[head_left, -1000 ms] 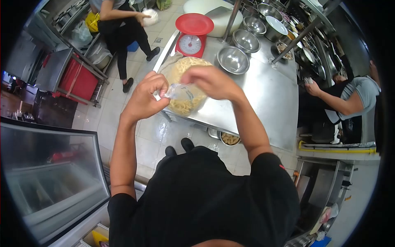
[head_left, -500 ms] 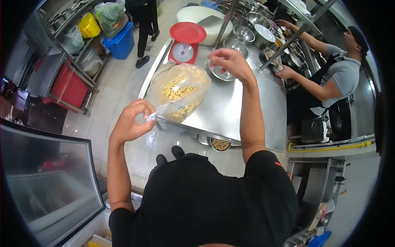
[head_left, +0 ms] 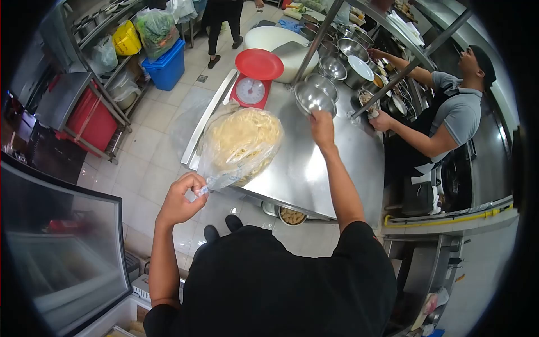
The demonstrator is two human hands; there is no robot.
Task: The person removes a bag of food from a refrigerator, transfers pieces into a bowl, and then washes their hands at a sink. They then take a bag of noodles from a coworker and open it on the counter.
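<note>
A clear plastic bag (head_left: pixel 241 143) of pale yellow, fry-like pieces lies at the near left corner of the steel table (head_left: pixel 303 174). My left hand (head_left: pixel 187 197) is closed on the gathered neck of this bag, just off the table's edge. Farther right, my right hand (head_left: pixel 322 130) grips the near rim of a steel bowl (head_left: pixel 315 99). That bowl is tilted, its inside towards me, and overlaps another steel bowl (head_left: pixel 324 84) behind it.
A red kitchen scale (head_left: pixel 251 90) stands behind the bag. Several metal bowls (head_left: pixel 332 68) crowd the table's far side under a shelf post (head_left: pixel 320 39). At right a co-worker (head_left: pixel 443 106) handles a pan. An open freezer lid (head_left: pixel 67 247) stands at lower left.
My right hand has closed on the steel bowl's rim and tilted the bowl up. The bag has slumped over, and my left hand still holds its neck.
</note>
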